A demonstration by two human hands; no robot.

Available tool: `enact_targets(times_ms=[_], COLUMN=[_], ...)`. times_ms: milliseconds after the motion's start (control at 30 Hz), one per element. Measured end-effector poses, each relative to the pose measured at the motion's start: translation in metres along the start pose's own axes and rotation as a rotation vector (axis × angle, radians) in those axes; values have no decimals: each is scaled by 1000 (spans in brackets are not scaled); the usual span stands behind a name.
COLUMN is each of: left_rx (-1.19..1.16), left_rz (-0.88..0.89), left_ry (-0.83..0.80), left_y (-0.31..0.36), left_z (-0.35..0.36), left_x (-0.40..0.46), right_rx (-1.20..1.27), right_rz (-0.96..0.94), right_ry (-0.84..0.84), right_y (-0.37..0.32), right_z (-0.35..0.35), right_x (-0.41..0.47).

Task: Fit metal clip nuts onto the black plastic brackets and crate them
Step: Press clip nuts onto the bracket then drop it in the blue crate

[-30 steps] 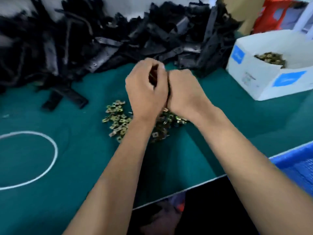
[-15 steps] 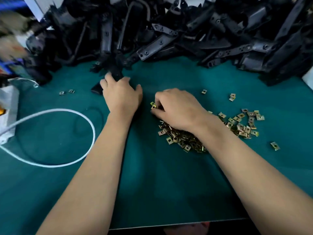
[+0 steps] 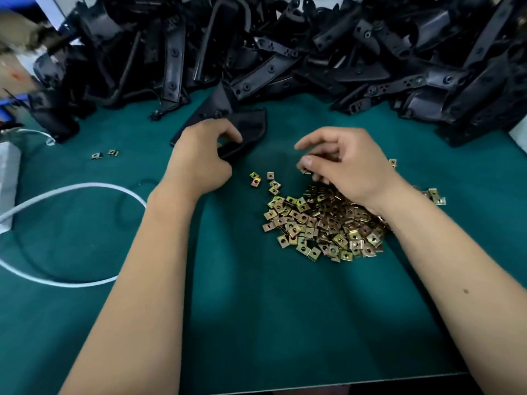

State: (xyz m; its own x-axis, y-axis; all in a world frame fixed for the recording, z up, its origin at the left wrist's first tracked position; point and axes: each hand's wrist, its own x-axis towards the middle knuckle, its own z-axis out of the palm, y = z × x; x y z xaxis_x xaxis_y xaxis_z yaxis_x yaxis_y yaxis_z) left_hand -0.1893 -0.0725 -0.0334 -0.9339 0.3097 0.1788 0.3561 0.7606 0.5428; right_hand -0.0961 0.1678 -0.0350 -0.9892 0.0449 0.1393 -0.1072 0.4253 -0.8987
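inspector a: the left hand grips a black moulded plastic bracket that lies on the dark green bench mat, just in front of the large heap of black plastic brackets along the far edge. fingers and thumb curl round the bracket's near end; the far end points toward the heap.

inspector b: and the right hand?

inspector a: it hovers over the far side of the pile of brass-coloured square metal clip nuts, wrist resting on the pile. the fingers are curled narrow, tips bunched downward close to the nuts. whether a nut sits between the fingertips cannot be told; that area is blurred.

inspector b: position of the loose nuts?

inspector a: the main pile sits centre-right on the mat, under and in front of the right hand. a few stray nuts lie between the two hands, apart from the pile. two separate nuts lie well to the left, near the heap's edge.

inspector b: other items?

inspector a: a white cable loops across the mat on the left, beside the left forearm, not touching it. a white object sits at the left border, only partly in frame.
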Motion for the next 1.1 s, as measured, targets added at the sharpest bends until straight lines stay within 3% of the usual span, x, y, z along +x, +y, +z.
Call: enact_targets(times_ms=[200,333,533,833,1100], left_rx=[95,117,-225,-380,-514], left_rz=[-111,-140,14,198,299], left_ry=[265,208,138,-74,-36], left_y=[15,29,32,25,30], left_z=[17,30,42,36,38], left_x=[-2,3,-2,0,-7], right_rx=[33,96,157,291,242], right_rz=[-81,-108,-109,-60,30], right_ry=[61,111,92,58,141], right_y=[-2,-2,-1,-2,3], right_z=[8,13,11,8,7], right_x=[-1,-4,-4,-5,-3])
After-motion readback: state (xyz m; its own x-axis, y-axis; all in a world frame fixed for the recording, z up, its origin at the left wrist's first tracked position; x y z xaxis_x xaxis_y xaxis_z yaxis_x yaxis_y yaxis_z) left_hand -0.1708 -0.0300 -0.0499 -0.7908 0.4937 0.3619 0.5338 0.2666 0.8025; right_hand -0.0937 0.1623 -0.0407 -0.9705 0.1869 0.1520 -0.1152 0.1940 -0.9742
